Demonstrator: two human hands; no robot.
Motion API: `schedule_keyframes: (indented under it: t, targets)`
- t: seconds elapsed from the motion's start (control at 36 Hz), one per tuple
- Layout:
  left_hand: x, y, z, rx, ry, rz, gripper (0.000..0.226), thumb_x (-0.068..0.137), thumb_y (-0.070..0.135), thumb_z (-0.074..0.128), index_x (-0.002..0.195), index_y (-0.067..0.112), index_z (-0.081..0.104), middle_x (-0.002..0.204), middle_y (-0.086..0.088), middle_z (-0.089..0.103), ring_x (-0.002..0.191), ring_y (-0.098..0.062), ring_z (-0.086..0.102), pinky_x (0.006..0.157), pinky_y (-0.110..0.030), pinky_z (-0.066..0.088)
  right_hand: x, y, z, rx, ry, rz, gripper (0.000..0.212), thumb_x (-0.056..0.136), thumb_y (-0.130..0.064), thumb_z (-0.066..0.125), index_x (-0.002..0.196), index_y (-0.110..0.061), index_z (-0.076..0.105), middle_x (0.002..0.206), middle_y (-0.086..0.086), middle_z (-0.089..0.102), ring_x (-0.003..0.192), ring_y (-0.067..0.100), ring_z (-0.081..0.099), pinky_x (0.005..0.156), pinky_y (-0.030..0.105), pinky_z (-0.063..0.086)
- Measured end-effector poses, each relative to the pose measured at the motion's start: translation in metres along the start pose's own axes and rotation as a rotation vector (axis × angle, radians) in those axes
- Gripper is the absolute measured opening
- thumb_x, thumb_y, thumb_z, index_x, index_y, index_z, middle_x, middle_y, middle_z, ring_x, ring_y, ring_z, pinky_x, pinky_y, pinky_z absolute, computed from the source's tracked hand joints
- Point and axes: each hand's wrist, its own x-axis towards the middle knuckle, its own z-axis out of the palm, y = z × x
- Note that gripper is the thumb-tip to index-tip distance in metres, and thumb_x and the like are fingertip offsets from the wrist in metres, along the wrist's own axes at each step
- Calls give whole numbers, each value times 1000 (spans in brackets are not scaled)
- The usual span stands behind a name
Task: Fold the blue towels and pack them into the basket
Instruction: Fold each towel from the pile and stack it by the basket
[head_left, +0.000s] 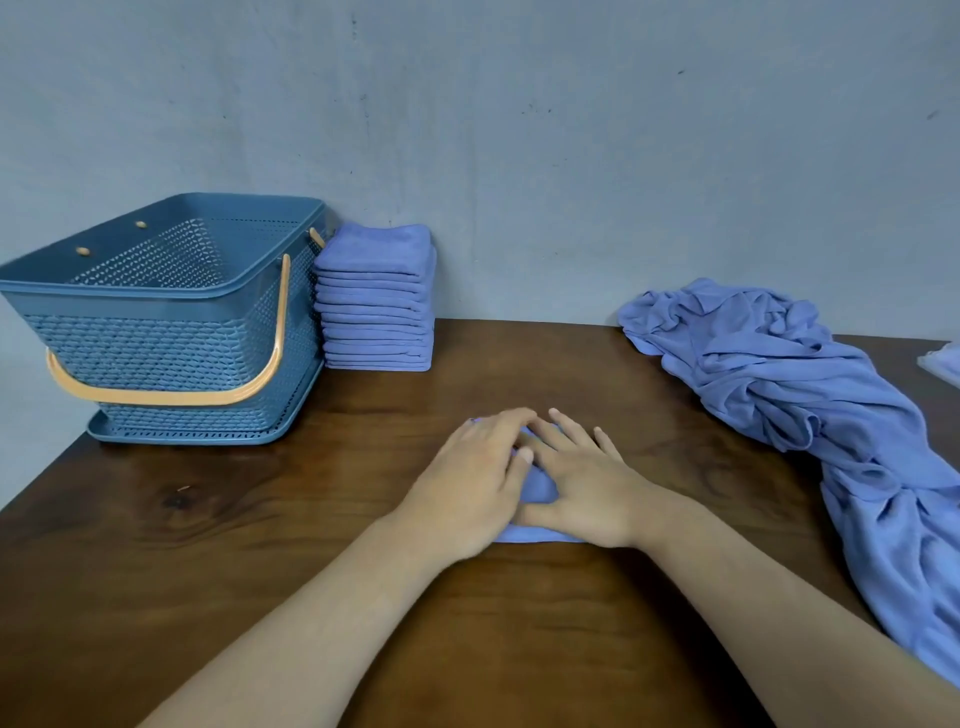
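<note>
A small folded blue towel (537, 488) lies on the wooden table (260, 519) in the middle, mostly hidden under my hands. My left hand (467, 483) and my right hand (576, 483) both press flat on it with straight fingers, side by side. A blue plastic basket (156, 332) with an orange handle stands at the back left, its inside showing no towels. Right beside it rises a stack of several folded blue towels (376, 301). A heap of unfolded blue towels (810, 395) sprawls along the right side of the table.
A grey wall runs behind the table. At the far right edge a pale packet (943, 364) peeks into view. Bare wood shows between the basket and my hands.
</note>
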Motion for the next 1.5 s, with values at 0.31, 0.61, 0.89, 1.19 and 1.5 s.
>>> schedule_keyframes:
  t: [0.31, 0.61, 0.89, 1.19, 1.5]
  targets:
    - [-11, -8, 5, 319, -265, -298, 79, 108, 67, 17, 169, 28, -15, 175, 10, -23, 159, -8, -25, 133, -45, -6, -14, 28, 7, 372, 520, 287, 47, 101, -53, 59, 144, -33, 57, 151, -20, 50, 146, 6, 39, 120, 39, 37]
    - [-1, -29, -33, 234, 153, -542, 45, 109, 55, 31, 114, 23, 62, 120, -2, 66, 107, -24, 58, 90, -44, 48, -6, 32, 8, 225, 452, 401, 43, 83, -84, 52, 96, -45, 63, 130, -28, 54, 137, 3, 42, 117, 45, 29]
    - [3, -31, -15, 154, 58, -529, 49, 96, 67, 56, 73, 24, 52, 78, 7, 60, 69, -11, 57, 59, -33, 35, 3, 22, 4, 508, 438, 357, 27, 87, -56, 67, 84, -30, 62, 101, -17, 69, 108, 12, 63, 106, 48, 45]
    - [10, -10, -6, -1001, 293, -475, 66, 86, 58, 81, 137, 24, 59, 128, 9, 74, 120, -13, 72, 103, -46, 57, -17, -5, -20, 1359, 491, -90, 31, 101, -13, 72, 129, -19, 62, 120, 7, 78, 113, 28, 75, 88, 32, 62]
    - [1, 9, -13, -1164, 233, -248, 41, 107, 42, 65, 136, 14, 71, 137, -15, 71, 130, -34, 67, 106, -46, 57, -21, -11, -25, 1276, 614, -133, 21, 96, -18, 79, 116, -20, 76, 116, 5, 79, 108, 23, 76, 86, 25, 59]
